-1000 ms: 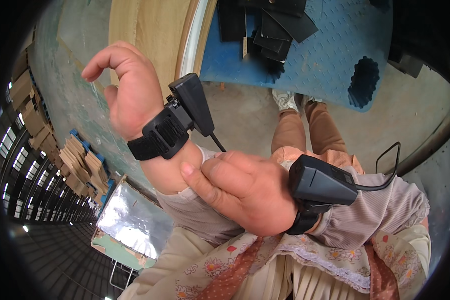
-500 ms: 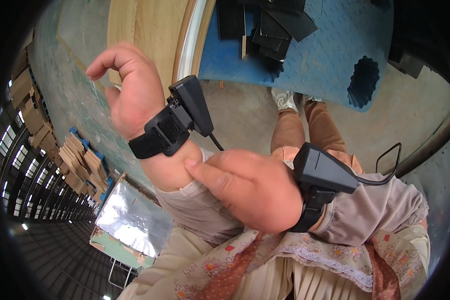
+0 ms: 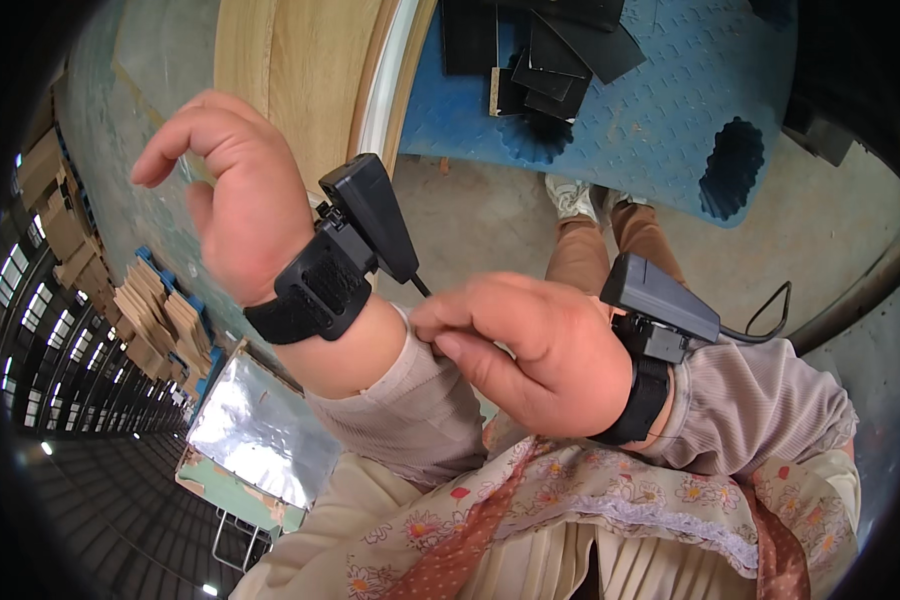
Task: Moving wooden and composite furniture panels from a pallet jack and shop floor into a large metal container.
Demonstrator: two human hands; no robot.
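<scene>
My left hand [image 3: 245,190] is raised at the left with nothing in it; its fingers curl loosely and the thumb stands apart. A black strap with a dark box-shaped device [image 3: 370,215] wraps the left wrist. My right hand [image 3: 540,350] reaches across to the left forearm, its fingers and thumb drawn together at the cuff of the beige ribbed left sleeve [image 3: 405,410]. Its fingertips are partly hidden and slightly blurred. A similar dark device [image 3: 660,300] is strapped on the right wrist, with a cable running off to the right.
A blue textured platform [image 3: 640,140] ahead carries several black flat panels [image 3: 560,60]. Wood-look boards [image 3: 290,60] stand beside it at the left. A silvery-topped stand [image 3: 260,430] is at lower left, with stacked brown boards [image 3: 160,310] beyond. A floral apron [image 3: 610,490] covers my lap.
My left hand has shifted slightly left. My right hand has moved up, going from touching the bare left forearm to the sleeve cuff, and its fingers have drawn in.
</scene>
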